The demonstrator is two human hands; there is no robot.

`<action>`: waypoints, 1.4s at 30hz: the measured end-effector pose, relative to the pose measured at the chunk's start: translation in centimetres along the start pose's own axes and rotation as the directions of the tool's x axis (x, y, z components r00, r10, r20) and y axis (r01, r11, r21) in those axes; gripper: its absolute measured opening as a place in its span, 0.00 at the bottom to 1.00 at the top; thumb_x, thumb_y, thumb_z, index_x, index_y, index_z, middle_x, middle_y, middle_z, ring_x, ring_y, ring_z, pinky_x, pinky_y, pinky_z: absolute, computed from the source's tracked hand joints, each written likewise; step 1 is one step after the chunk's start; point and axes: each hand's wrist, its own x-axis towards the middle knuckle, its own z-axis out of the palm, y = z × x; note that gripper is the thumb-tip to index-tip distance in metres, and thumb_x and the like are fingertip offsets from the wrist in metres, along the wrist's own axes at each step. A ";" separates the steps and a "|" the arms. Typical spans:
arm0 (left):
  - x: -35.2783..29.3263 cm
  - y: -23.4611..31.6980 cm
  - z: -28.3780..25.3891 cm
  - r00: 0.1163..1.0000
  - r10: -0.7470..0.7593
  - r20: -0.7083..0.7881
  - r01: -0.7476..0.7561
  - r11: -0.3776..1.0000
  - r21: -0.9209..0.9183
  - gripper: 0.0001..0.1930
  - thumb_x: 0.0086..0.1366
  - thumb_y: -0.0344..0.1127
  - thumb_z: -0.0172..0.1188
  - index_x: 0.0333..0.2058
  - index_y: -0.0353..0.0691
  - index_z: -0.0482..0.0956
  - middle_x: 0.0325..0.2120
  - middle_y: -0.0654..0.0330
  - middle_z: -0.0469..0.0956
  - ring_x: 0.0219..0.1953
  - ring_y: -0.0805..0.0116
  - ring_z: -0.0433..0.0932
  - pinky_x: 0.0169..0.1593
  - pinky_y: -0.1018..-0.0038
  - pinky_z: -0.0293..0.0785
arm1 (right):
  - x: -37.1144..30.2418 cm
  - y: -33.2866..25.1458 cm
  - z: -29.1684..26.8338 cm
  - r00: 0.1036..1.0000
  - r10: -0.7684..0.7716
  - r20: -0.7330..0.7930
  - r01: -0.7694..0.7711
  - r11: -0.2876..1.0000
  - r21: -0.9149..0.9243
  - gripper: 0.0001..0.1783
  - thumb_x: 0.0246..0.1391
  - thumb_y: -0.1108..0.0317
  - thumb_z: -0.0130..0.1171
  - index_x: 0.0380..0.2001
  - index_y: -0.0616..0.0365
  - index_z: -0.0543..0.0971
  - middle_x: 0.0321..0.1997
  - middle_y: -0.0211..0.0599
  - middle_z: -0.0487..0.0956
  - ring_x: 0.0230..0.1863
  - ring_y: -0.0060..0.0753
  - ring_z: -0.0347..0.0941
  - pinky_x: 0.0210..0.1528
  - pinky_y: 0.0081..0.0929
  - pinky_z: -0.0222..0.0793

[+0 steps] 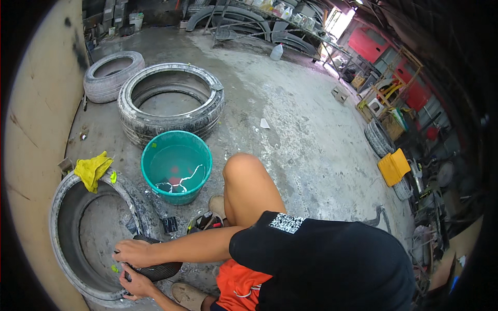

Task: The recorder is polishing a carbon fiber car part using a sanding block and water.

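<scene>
A black, curved piece with a fine mesh-like texture (pixel 163 270) lies across the rim of the near tyre (pixel 65 249) at the lower left. Its left edge is under both hands. My right hand (pixel 136 253) reaches over from above, fingers curled down on that edge. Just below, my left hand (pixel 137 284) grips the same piece, fingers bent around its edge and thumb apart. My right forearm hides part of the piece. A yellow cloth (pixel 93 171) hangs over the far side of this tyre, beside a small bright-green scrap (pixel 113 177).
Behind the near tyre stands a green bucket (pixel 150 176) of cloudy water with a white cord inside. Two more tyres (pixel 171 122) lie beyond it. A pouch of tools (pixel 207 220) is by my foot. A tan wall (pixel 36 129) runs along the left.
</scene>
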 end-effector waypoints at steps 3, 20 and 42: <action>-0.2 -0.3 0.3 1.000 0.005 -0.003 -0.005 1.000 0.009 0.28 0.65 0.70 0.56 0.36 0.50 0.82 0.38 0.71 0.83 0.50 0.69 0.79 0.74 0.50 0.38 | -2.2 1.0 -1.5 0.996 -0.042 0.077 0.041 0.999 0.023 0.24 0.53 0.72 0.63 0.55 0.57 0.77 0.39 0.48 0.72 0.44 0.53 0.72 0.44 0.45 0.68; -2.4 2.8 -1.6 0.997 0.049 -0.052 -0.062 0.955 -0.289 0.18 0.61 0.55 0.64 0.32 0.45 0.83 0.33 0.58 0.80 0.46 0.58 0.79 0.74 0.44 0.38 | -4.9 5.1 -7.0 0.985 -0.112 0.130 0.082 0.973 0.218 0.24 0.48 0.86 0.63 0.51 0.61 0.83 0.41 0.44 0.83 0.41 0.44 0.79 0.47 0.35 0.74; -0.1 -1.8 -1.2 0.971 0.215 -0.106 -0.235 0.937 -0.259 0.12 0.62 0.48 0.61 0.32 0.48 0.85 0.31 0.65 0.83 0.37 0.63 0.79 0.55 0.62 0.59 | -2.4 6.4 -5.1 0.984 -0.073 0.160 0.044 0.982 0.181 0.22 0.45 0.76 0.73 0.48 0.53 0.86 0.36 0.39 0.83 0.39 0.40 0.79 0.44 0.33 0.75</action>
